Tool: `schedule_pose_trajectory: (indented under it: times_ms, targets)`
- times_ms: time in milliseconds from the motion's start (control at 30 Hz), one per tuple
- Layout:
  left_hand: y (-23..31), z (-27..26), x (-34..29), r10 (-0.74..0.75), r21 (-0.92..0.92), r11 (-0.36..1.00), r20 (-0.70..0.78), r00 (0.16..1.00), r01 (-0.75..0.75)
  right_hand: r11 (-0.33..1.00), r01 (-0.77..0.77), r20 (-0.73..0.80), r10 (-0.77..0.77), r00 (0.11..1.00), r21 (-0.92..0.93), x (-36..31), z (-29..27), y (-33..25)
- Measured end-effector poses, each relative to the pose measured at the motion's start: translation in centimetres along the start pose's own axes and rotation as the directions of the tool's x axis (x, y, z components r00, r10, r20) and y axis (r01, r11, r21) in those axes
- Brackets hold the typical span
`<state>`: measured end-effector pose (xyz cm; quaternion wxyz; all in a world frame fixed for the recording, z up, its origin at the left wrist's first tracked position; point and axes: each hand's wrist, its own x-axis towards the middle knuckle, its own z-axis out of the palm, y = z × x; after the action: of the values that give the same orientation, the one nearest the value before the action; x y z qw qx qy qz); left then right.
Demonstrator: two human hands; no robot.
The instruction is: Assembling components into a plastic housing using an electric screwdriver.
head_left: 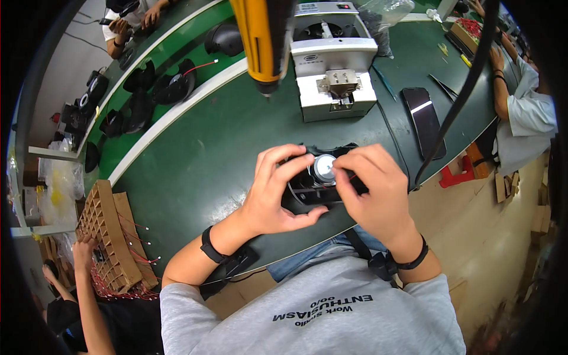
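From the gray shirt at the near side, both bare forearms angle forward and inward, so the hands meet over the table close to its near edge. The left hand arches around the left side of a black housing, its thumb spread wide from the other fingers, the upper fingertips at the rim of a round silver part; whether the thumb presses the housing is unclear. The right hand bends down from the other side, thumb and forefinger narrowed to a pinch at the silver part's right edge; what small thing they grip, if any, cannot be told. That silver part sits within the housing, between the two hands. The step in hand looks like seating or adjusting it there, and the next move seems to call for a steady left hand and small, light fingertip work from the right. Farther off, a dark phone lies to the right, and a white machine stands straight beyond the housing.
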<state>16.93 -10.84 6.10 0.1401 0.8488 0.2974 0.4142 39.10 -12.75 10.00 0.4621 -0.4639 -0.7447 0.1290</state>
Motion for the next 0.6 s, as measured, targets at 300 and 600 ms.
schedule_pose_trajectory:
  times_ms: [300, 600]
  targets:
    - [-0.2, 0.9, -0.4, -0.173, -0.201, 0.965, 0.001, 0.985, 0.169, 0.963, -0.194, 0.326, 0.247, 0.913, -0.185, 1.2, 0.6, -1.2]
    - [0.0, 2.3, -0.5, -0.123, -0.174, 0.979, -0.06, 0.991, 0.111, 0.94, -0.311, 0.358, 0.342, 0.869, -0.143, 1.7, 0.9, -0.4]
